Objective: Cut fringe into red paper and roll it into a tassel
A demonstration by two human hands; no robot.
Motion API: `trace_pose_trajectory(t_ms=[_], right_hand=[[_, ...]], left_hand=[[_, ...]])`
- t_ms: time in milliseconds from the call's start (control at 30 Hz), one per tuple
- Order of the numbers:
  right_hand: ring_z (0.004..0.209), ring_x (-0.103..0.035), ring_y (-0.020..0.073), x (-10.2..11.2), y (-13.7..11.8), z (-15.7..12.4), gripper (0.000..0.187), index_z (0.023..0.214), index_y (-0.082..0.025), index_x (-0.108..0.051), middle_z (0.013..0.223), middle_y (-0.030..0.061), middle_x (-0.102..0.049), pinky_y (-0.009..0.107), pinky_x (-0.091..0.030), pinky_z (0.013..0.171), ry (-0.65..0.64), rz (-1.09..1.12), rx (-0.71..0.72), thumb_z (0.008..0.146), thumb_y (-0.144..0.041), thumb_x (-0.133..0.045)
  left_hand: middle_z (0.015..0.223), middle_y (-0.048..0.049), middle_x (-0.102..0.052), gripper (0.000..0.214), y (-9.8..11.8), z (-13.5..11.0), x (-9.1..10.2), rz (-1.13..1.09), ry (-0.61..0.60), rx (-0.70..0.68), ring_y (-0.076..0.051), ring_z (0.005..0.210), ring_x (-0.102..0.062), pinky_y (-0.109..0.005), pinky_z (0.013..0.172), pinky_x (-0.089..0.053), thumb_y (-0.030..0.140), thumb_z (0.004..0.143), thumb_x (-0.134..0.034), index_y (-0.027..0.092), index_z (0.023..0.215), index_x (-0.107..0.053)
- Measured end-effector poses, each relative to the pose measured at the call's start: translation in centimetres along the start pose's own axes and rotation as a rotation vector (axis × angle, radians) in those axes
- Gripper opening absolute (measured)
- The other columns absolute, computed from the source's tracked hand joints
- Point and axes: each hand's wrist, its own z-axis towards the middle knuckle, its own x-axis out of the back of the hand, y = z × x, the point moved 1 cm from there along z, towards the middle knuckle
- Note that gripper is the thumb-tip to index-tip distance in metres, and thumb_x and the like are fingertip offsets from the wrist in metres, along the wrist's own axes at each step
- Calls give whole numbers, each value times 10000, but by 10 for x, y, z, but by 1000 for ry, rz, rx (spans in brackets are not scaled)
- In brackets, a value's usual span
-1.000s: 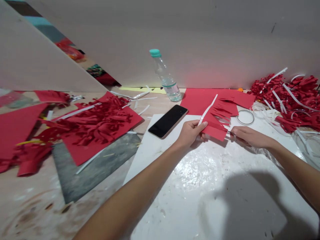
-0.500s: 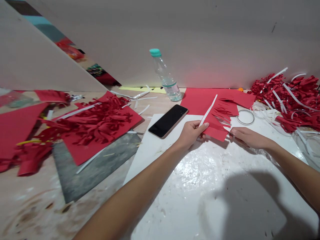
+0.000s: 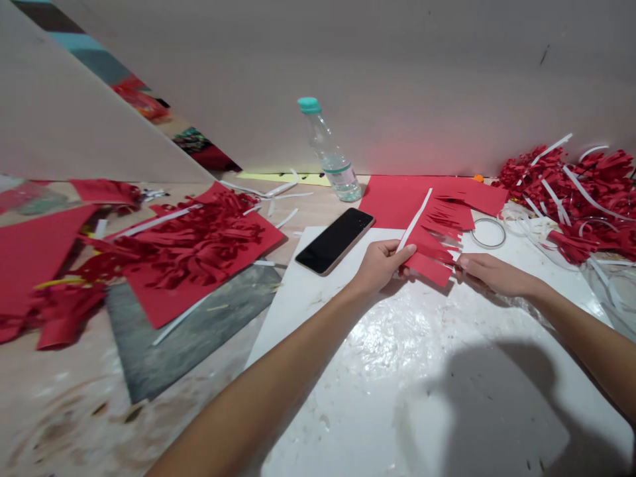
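My left hand pinches a red sheet by its left edge, thumb on top. A white strip runs along that edge. Narrow cuts make a fringe on the sheet's right side. My right hand is closed at the fringe's near end around scissors; only a bit of pale blade shows, and the handles are hidden by the fingers. Behind the held sheet lies more red sheet material.
A phone lies left of my hands, with a bottle behind it. A tape roll rests near a red fringe pile at right. More fringes cover the left, above a grey board. A white board lies beneath my arms.
The near strip of the red sheet has dropped slightly and separated from the fringe beside it, with a longer cut showing. Both hands stay almost in place.
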Motion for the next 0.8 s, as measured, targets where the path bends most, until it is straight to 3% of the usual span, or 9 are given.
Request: trace_pose_trajectory(t_ms=[300,633,800], right_hand=[[480,-306,93,-1,3,1,475,804,-184,-529,562,-43,-392,251,-238,459,18,12,-9,983,-567,-312],[484,-321,91,2,3,0,443,728,-181,-498,549,-48,-382,240,-248,475,0,15,0,988,-506,-349],[467,-298,89,-1,3,2,453,753,-177,-509,532,-54,-366,237,-225,447,-6,94,-4,977,-540,-356]], left_hand=[[428,-1,-548,379,0,1,3,66,2,23,-133,396,-551,-244,411,-431,458,706,-765,121,625,-610],[435,9,-534,362,-1,2,3,-13,-57,45,-126,415,-548,-264,458,-481,438,717,-768,126,632,-604],[437,-6,-546,370,-2,4,5,55,-78,57,-130,407,-550,-235,413,-414,456,724,-756,120,649,-618]])
